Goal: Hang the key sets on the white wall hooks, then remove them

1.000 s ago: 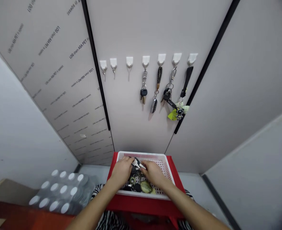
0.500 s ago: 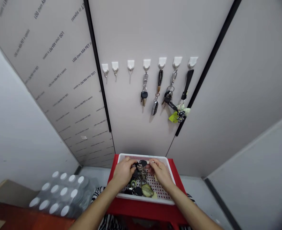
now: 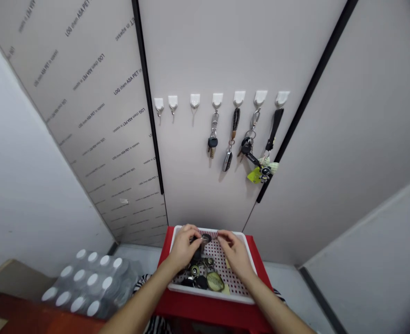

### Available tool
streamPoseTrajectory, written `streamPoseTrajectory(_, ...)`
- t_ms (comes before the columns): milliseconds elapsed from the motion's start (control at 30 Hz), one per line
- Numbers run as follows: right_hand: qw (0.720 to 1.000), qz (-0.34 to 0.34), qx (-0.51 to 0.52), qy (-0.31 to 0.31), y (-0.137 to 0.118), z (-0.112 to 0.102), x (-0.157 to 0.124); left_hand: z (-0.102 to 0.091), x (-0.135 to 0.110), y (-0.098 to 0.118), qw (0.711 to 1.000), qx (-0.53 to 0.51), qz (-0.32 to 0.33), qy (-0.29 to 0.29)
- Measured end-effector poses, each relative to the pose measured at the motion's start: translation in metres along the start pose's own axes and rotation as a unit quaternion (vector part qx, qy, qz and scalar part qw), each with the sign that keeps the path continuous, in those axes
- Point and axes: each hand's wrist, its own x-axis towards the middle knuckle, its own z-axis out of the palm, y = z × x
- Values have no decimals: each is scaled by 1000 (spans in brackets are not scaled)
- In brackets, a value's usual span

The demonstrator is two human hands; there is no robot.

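Note:
My left hand [image 3: 184, 246] is closed over the left side of a white perforated basket [image 3: 226, 300], its thumb and fingers pinching a bunch of keys [image 3: 207, 238] with dark heads. Just to the right, my right hand [image 3: 235, 253] has its thumb and index tip close together beside those keys; anything between them is too small to make out. Below the hands, more dark keys and fobs lie in the basket, along with an oval yellowish-green tag [image 3: 214, 281] and a round badge-like charm [image 3: 195, 270].
The basket rests on a red stool [image 3: 212, 314]. White hooks [image 3: 195, 101] line the wall panel ahead; the four on the right carry key sets, including a braided strap [image 3: 236, 119] and a black strap [image 3: 275, 127]. Capped bottles [image 3: 92, 279] stand at the lower left.
My right hand's fingertips have drawn slightly away from the keys. The keys in my left hand have turned, and the view has shifted a little.

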Motion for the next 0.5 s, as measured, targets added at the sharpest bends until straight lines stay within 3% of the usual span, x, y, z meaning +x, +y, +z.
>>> streamPoseTrajectory(67, 996, -71, -55, -15, -3, 1, -2, 0, 2, 2, 1000, -16, -6, -19)
streamPoseTrajectory(167, 990, -97, -79, -64, -6, 5, -6, 4, 4, 6, 998, -28, -21, -48)
streamPoseTrajectory(333, 990, -52, -46, -123, -3, 8, -6, 9, 7, 3, 996, -19, -43, -78)
streamPoseTrajectory(500, 994, 16, 34, -102, 2, 4, 0, 7, 8, -3, 996, -9, -5, -94)
